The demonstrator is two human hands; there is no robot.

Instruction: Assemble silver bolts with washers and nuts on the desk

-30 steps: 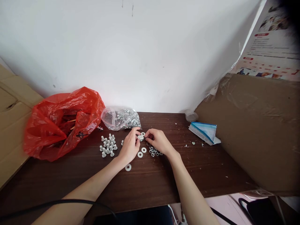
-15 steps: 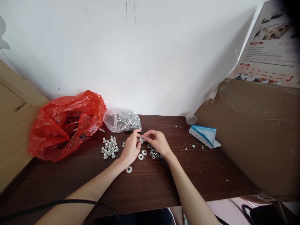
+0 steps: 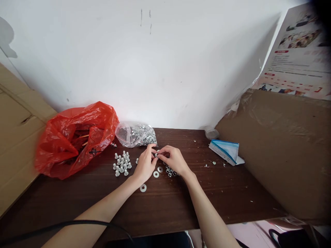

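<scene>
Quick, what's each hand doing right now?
Left hand: closed on small metal hardware, partly hidden.
Right hand: closed, pinching at the same hardware; exact piece unclear.

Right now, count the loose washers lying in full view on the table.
3: one washer beside the nuts, a second washer just left of that, a third washer nearest the camera. The left hand and right hand may hide more.

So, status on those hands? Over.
Right hand pinching small metal part; left hand at it, grip unclear. Washers and nuts nearby, not visibly blocking.
</scene>
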